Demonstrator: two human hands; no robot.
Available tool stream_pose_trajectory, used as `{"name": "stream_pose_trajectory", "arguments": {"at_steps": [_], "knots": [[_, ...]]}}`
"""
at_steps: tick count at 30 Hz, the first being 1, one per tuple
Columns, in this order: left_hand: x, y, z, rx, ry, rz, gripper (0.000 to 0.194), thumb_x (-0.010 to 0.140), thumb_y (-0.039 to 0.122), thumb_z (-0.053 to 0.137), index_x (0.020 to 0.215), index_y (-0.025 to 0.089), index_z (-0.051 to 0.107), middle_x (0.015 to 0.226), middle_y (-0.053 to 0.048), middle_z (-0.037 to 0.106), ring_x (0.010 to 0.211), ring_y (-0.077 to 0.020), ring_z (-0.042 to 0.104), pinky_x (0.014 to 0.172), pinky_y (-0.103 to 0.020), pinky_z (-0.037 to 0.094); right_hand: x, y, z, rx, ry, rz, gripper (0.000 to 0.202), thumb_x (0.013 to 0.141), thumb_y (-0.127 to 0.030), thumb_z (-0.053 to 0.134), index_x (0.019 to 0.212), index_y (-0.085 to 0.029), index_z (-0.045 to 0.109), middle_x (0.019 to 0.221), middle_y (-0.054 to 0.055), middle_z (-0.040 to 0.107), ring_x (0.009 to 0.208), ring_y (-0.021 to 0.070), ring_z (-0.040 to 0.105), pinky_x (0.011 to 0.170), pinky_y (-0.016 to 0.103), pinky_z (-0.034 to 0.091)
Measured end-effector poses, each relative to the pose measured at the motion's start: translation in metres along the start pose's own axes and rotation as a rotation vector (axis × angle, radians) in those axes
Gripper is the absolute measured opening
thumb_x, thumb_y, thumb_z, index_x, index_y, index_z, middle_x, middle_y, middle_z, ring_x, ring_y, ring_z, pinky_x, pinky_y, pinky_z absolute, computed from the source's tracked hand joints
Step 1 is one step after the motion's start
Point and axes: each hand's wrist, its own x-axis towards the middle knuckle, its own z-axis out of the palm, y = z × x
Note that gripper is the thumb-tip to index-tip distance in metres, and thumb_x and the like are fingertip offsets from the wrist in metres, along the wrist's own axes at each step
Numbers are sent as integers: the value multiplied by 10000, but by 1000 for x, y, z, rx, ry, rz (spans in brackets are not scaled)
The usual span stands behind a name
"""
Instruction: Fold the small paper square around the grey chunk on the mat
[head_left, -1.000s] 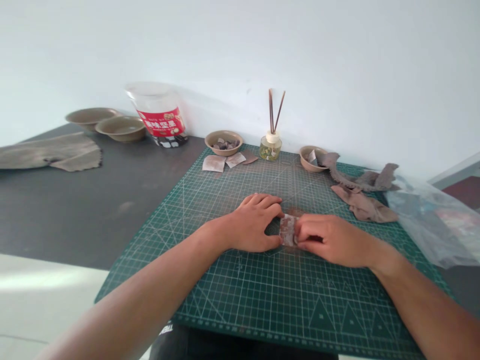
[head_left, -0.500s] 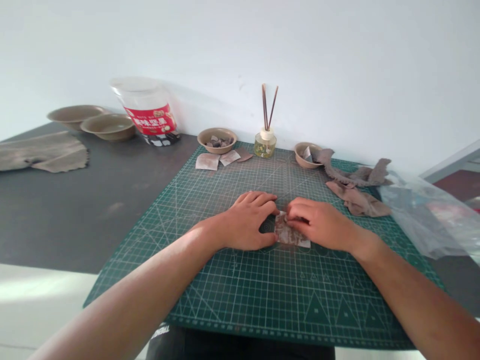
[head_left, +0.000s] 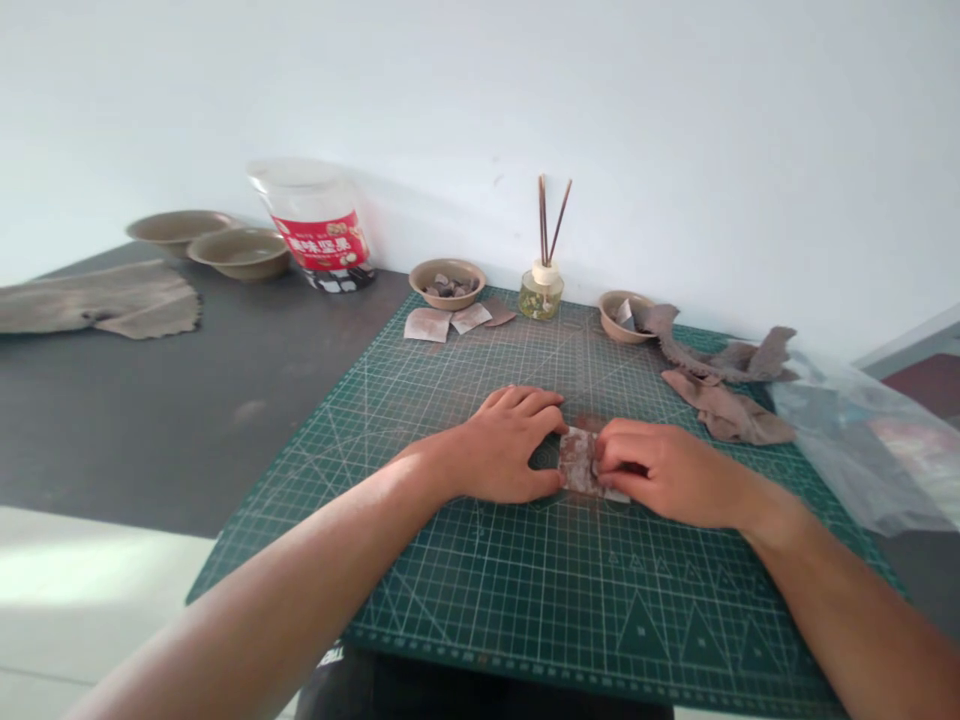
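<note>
A small rectangular sheet [head_left: 579,462], pale and smeared with brown dust, lies on the green cutting mat [head_left: 450,590] and looks like sandpaper. My left hand [head_left: 510,445] is spread flat, its thumb and forefinger tips touching the sheet's left corners. Over the sheet's right half, the fingers of my right hand [head_left: 664,470] are closed in a pinch. A small greyish bit shows at those fingertips, too little of it to name. The right hand covers part of the sheet.
Behind stand a bowl of grey fragments [head_left: 448,285], pale dusty sheets [head_left: 427,324], a reed diffuser [head_left: 541,295] and another small bowl [head_left: 626,328]. Crumpled cloths [head_left: 731,412] and a plastic bag [head_left: 855,450] lie right. Left are a plastic tub [head_left: 322,240], bowls [head_left: 244,262] and a cloth [head_left: 142,300].
My right hand has slid toward me and slightly right across the sheet, still pinched. My left hand stays at the sheet's left edge. The whole view has shifted slightly.
</note>
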Motion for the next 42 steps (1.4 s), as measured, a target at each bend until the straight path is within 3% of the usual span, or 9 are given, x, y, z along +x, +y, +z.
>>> {"name": "stream_pose_trajectory", "arguments": {"at_steps": [6,10,16,20,25,30,36,40,42], "knots": [[0,-1,1,16,16,-1,439,849,473,661,1214,248,567,1523,-81,407,1419,-318,321,1157,-512,260,3,2,1,-81,140,85,105,950,-205,574,851,-216,608,955,25,646,853,173,620,778,306,454],[0,-2,2,14,22,15,446,846,477,665,1217,250,567,1525,-81,405,1421,-314,320,1162,-509,254,2,0,1,13,0,10,121,948,-200,583,828,-215,591,911,4,628,823,151,614,747,278,450],[0,-2,2,24,21,6,441,852,478,659,1218,252,562,1527,-80,403,1431,-309,306,1162,-503,256,5,1,0,-62,116,98,110,937,-176,582,832,-206,582,939,18,621,838,164,605,766,300,444],[0,-2,1,14,6,12,453,857,483,652,1232,249,558,1533,-82,396,1429,-315,307,1162,-512,256,4,-3,2,17,-8,4,107,941,-186,595,838,-212,587,906,-3,618,822,146,604,746,274,445],[0,-3,2,20,14,2,454,850,488,654,1224,248,561,1529,-80,399,1436,-318,296,1164,-512,252,9,-1,4,-74,133,89,81,957,-202,577,878,-205,596,981,24,629,873,168,610,786,299,442],[0,-1,2,15,-1,-4,450,848,486,656,1222,252,566,1536,-71,392,1428,-314,308,1167,-506,249,3,0,-2,23,-53,13,113,940,-196,609,829,-211,596,885,-12,621,801,137,600,723,261,428],[1,-3,3,35,17,3,464,852,493,652,1238,252,560,1532,-78,396,1437,-305,297,1166,-502,248,7,3,-1,-60,111,117,106,935,-181,602,834,-206,582,919,4,612,827,156,598,762,287,424],[0,-3,3,26,19,7,448,844,487,660,1215,251,569,1532,-73,398,1426,-309,314,1166,-504,250,2,1,-4,18,-41,27,124,926,-163,614,815,-207,579,879,-14,598,800,135,587,732,261,425],[0,-3,3,23,12,8,449,843,481,662,1216,248,569,1532,-74,397,1423,-312,317,1166,-504,250,3,0,-1,38,-39,-4,105,937,-169,601,842,-211,589,912,-10,601,826,137,591,738,260,428]]}}
